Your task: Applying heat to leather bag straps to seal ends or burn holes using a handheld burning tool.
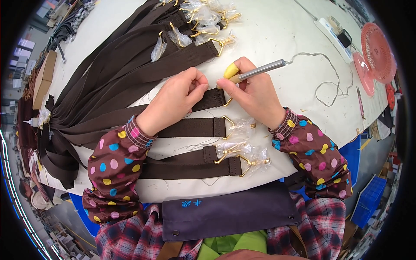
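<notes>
My right hand (258, 96) grips a corded pen-shaped tool (265, 68) with a grey handle; its tip is hidden behind my fingers. A yellow finger cot (231, 70) covers one fingertip of that hand. Thumb and fingers curled in a pinch, my left hand (173, 99) lies over a dark brown webbing strap (212, 99). What the pinch holds, if anything, is too small to tell. Both hands meet around this strap's stitched end, where a gold metal ring (227, 102) partly shows. Below it lie other straps (190, 128) with gold hooks (251, 163) in clear plastic wrap.
A bundle of brown straps (104, 60) spreads over the white table (294, 43), gathered by a tie (44, 116) at the left. At the right are a power strip (333, 38), a pink fan (376, 52), a loose cord (338, 78) and thin tweezers-like tool (360, 102). Blue crates (368, 201) stand beyond.
</notes>
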`<move>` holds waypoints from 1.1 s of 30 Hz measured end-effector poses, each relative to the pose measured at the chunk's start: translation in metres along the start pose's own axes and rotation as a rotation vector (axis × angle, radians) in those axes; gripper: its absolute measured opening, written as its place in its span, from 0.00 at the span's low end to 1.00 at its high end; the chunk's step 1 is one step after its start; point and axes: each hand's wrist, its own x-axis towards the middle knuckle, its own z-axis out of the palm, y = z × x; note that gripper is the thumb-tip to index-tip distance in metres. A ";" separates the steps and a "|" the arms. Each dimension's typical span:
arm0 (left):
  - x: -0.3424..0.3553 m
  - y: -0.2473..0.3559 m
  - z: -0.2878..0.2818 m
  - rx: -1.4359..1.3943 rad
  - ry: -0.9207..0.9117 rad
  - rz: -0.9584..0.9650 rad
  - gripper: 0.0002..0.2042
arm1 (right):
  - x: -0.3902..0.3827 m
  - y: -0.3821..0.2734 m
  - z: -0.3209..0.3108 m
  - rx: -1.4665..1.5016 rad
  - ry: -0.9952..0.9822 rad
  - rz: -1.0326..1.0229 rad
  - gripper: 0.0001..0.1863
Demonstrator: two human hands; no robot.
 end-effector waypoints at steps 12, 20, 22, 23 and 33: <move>0.001 0.010 0.003 0.361 0.068 0.084 0.14 | -0.007 0.003 -0.034 -0.156 -0.224 -0.201 0.14; -0.024 0.002 -0.012 0.573 0.151 0.309 0.11 | -0.004 0.003 -0.029 -0.163 -0.126 -0.326 0.12; -0.032 0.012 -0.013 0.791 0.173 0.278 0.10 | -0.003 0.002 -0.030 -0.177 -0.100 -0.369 0.12; -0.038 0.014 -0.010 0.794 0.174 0.275 0.10 | -0.002 0.000 -0.029 -0.181 -0.087 -0.399 0.12; -0.036 0.017 -0.008 0.436 -0.028 0.111 0.14 | -0.004 -0.002 -0.028 -0.195 -0.167 -0.290 0.08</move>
